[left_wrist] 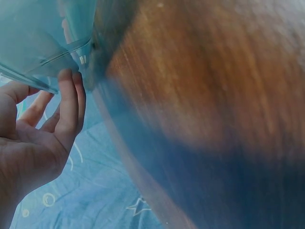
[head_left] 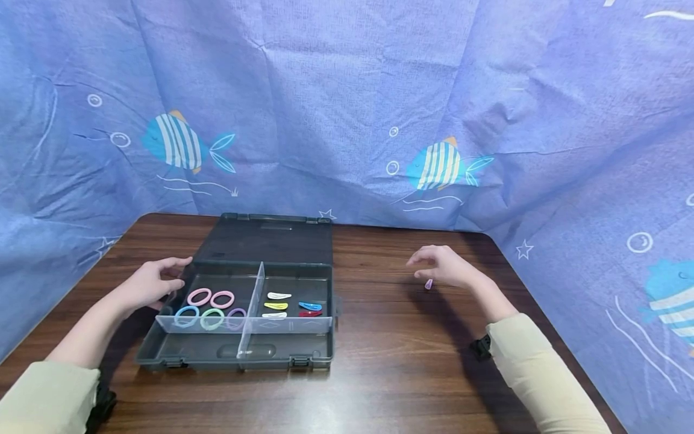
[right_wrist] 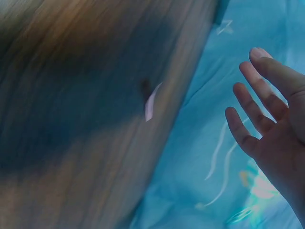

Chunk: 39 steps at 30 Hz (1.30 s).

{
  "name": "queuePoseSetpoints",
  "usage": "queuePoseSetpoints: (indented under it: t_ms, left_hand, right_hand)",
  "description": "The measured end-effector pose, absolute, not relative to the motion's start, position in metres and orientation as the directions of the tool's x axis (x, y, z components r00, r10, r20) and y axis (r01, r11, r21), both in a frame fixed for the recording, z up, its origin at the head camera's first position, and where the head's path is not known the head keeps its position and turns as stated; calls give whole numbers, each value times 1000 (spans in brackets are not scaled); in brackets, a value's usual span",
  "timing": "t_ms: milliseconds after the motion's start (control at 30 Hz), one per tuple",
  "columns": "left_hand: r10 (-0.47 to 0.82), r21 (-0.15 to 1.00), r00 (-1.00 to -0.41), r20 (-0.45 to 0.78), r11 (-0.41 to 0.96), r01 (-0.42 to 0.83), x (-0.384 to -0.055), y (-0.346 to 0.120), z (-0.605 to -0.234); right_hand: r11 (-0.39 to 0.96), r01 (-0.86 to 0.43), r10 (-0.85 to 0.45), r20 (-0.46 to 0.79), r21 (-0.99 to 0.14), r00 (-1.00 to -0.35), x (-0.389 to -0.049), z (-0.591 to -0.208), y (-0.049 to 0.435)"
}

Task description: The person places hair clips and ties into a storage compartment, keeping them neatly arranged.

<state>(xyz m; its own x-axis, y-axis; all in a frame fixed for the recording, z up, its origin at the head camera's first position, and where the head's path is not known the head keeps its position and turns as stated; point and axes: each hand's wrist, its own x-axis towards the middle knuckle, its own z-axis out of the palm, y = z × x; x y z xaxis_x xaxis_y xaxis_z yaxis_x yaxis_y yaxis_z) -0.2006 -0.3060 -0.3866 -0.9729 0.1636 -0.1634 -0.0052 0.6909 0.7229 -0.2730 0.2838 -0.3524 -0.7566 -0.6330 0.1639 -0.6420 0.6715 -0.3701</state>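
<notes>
My left hand (head_left: 146, 284) rests at the left side of a dark translucent organizer box (head_left: 287, 363), fingertips right at its wall. Its fingers (left_wrist: 68, 102) are only slightly bent along the box's outside in the left wrist view. Inside, several pink, blue, green and purple hair ties (head_left: 199, 297) lie in the back left compartment. White, yellow, blue and red snap hair clips (head_left: 276, 306) lie in the back right one. My right hand (head_left: 441, 265) hovers with loosely spread fingers and holds nothing. Just below it is a small light purple hair clip (head_left: 429, 284), its shadow beside it.
The box's lid (head_left: 271, 238) lies folded back behind it. Clear dividers (head_left: 249, 328) split the box. A wooden table (head_left: 390, 367) carries everything, and a blue fish-print cloth (head_left: 336, 90) hangs close along its back and sides.
</notes>
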Motion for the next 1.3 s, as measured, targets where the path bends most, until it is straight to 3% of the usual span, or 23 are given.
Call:
queuePoseSetpoints:
  t_ms: [233, 433, 767, 1000, 1300]
  left_hand:
    - [164, 726, -973, -163, 688, -5, -201, -305, -385]
    - [163, 733, -973, -166, 680, -11, -200, -306, -385]
    - [164, 735, -972, -170, 677, -14, -201, -307, -384]
    - [166, 734, -972, -164, 679, -8, -202, -307, -385]
    - [165, 727, -972, -169, 686, -10, -203, -310, -387]
  right_hand:
    - [693, -588, -575, 173, -417, -800, -282, -371, 308]
    - [683, -572, -591, 115, -455, -798, -286, -383, 318]
    - [690, -574, -630, 24, -441, -776, -291, -396, 322]
    - [689, -588, -634, 40, -424, -772, -290, -400, 321]
    - [745, -518, -577, -16, -420, -817, -291, -402, 319]
